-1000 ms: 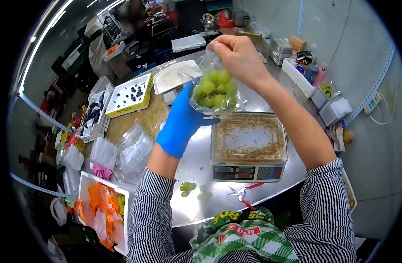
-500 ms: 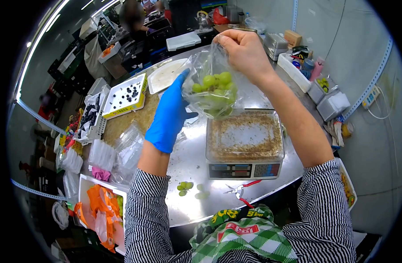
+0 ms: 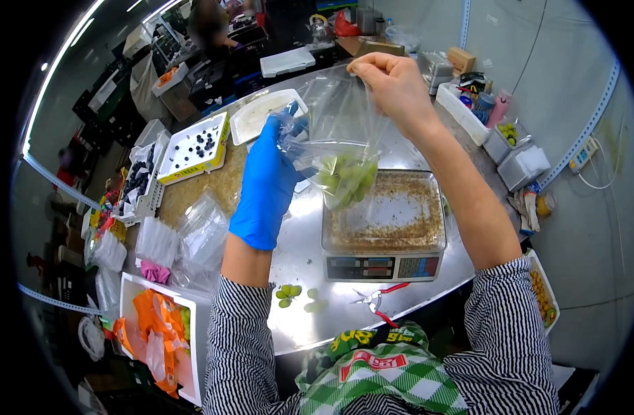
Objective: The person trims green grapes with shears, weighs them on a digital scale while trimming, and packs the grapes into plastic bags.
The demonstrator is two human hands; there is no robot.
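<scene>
A clear plastic bag (image 3: pixel 334 114) hangs between my hands, with a bunch of green grapes (image 3: pixel 347 181) low inside it. My left hand (image 3: pixel 267 176), in a blue glove, is closed on the bag's left edge; its fingertips are partly behind the plastic. My bare right hand (image 3: pixel 394 86) pinches the bag's upper right edge. Below the bag stands a weighing scale (image 3: pixel 386 214) with a stained, worn pan. Red-handled pruning shears (image 3: pixel 378 303) lie in front of the scale. A small cluster of loose green grapes (image 3: pixel 288 294) rests on the metal table (image 3: pixel 293 332).
Left on the table are a tray of dark berries (image 3: pixel 196 151), a white tray (image 3: pixel 251 119) and stacked clear bags (image 3: pixel 203 232). A white foam box (image 3: pixel 196 332) with orange wrapping stands at lower left. Containers (image 3: pixel 462 114) line the right wall. Another person (image 3: pixel 210 24) is in the background.
The grapes have dropped lower in the bag, which now stretches taller and wider above them. My left hand has shifted slightly down and now grips the bag's edge.
</scene>
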